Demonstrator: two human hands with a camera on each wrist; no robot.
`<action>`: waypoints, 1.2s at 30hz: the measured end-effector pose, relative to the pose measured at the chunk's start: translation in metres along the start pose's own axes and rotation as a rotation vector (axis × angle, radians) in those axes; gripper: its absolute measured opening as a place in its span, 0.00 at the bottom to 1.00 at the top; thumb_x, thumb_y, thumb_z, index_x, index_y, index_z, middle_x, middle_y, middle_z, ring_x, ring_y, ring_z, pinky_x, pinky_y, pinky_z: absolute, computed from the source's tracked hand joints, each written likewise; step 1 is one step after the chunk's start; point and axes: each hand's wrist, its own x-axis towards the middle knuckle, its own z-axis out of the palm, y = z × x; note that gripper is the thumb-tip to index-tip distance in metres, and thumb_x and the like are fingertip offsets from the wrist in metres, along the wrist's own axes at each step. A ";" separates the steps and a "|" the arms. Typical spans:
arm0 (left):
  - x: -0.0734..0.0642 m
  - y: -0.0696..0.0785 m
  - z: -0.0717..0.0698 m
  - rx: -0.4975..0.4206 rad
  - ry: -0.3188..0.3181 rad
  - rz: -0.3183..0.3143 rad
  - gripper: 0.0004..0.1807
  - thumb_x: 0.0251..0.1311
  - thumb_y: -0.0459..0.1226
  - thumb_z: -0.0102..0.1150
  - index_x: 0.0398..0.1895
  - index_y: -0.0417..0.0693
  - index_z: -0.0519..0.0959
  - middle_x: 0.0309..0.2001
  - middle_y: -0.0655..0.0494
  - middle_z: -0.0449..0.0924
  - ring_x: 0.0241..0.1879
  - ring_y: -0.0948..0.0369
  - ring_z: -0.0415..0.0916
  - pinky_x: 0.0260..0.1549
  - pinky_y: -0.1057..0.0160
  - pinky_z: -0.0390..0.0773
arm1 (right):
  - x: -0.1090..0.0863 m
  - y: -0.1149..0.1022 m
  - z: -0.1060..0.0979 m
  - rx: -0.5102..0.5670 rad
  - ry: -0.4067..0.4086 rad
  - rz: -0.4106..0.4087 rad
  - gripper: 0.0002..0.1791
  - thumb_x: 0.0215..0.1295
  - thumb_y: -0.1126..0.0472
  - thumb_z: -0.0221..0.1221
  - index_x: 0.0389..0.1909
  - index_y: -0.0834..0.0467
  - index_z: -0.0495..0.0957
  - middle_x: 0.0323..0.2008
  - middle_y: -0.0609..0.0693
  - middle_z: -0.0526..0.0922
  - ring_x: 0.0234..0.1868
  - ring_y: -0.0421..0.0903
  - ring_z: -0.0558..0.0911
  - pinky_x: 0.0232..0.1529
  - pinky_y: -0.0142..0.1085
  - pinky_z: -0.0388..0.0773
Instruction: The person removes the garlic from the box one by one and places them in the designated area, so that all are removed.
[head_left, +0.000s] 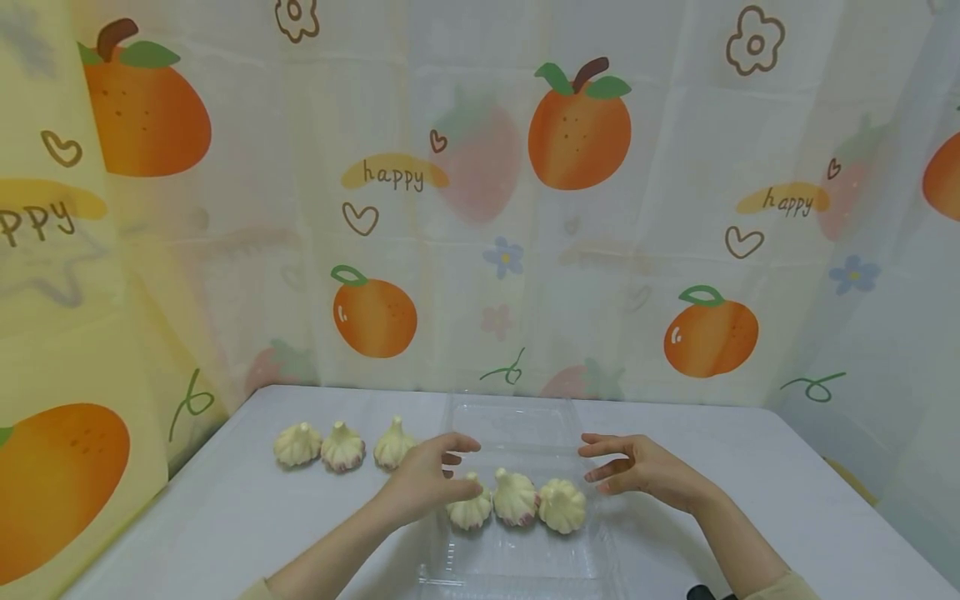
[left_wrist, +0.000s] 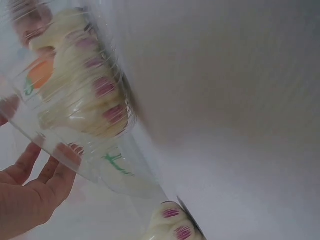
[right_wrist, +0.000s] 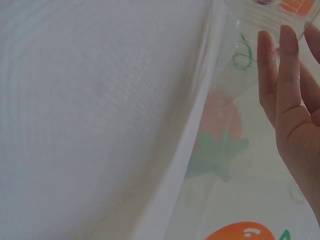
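Note:
Three garlic bulbs (head_left: 515, 497) stand in a row inside a clear plastic container (head_left: 517, 562), whose transparent lid (head_left: 513, 423) lies folded back behind it. My left hand (head_left: 423, 482) is at the container's left side, thumb and fingers spread apart, partly covering the leftmost bulb. In the left wrist view, its fingertips (left_wrist: 67, 154) lie against or just behind the clear rim; contact is hard to tell. On the right side, my right hand (head_left: 651, 471) has its fingers extended toward the rim, near the rightmost bulb (head_left: 562, 506). Nothing shows between its fingers (right_wrist: 289, 65).
Three more garlic bulbs (head_left: 342, 447) sit on the white tabletop (head_left: 247, 517) to the left, the nearest one partly behind my left hand. A black object (head_left: 701, 592) shows at the bottom edge, by my right forearm. A fruit-printed curtain (head_left: 465, 275) hangs behind the table.

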 end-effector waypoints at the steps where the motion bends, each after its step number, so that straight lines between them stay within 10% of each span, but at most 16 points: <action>1: 0.000 -0.001 0.001 0.009 -0.003 0.010 0.26 0.47 0.38 0.71 0.54 0.47 0.79 0.58 0.46 0.80 0.58 0.40 0.76 0.52 0.45 0.82 | 0.000 0.000 0.000 0.001 -0.001 0.000 0.33 0.62 0.66 0.62 0.67 0.72 0.65 0.78 0.68 0.45 0.60 0.53 0.81 0.53 0.33 0.81; 21: -0.004 -0.005 0.005 0.136 -0.062 0.074 0.21 0.47 0.34 0.70 0.48 0.39 0.82 0.54 0.43 0.82 0.53 0.40 0.78 0.50 0.41 0.80 | 0.000 -0.001 0.000 -0.007 -0.004 0.001 0.34 0.61 0.66 0.62 0.67 0.72 0.65 0.78 0.68 0.45 0.61 0.56 0.80 0.54 0.33 0.80; 36: 0.001 -0.007 0.008 0.249 -0.018 0.122 0.12 0.47 0.28 0.65 0.37 0.38 0.87 0.40 0.47 0.88 0.40 0.57 0.78 0.37 0.57 0.78 | 0.000 0.000 0.000 -0.011 -0.009 -0.012 0.34 0.61 0.66 0.62 0.67 0.73 0.65 0.77 0.69 0.45 0.60 0.56 0.81 0.53 0.32 0.80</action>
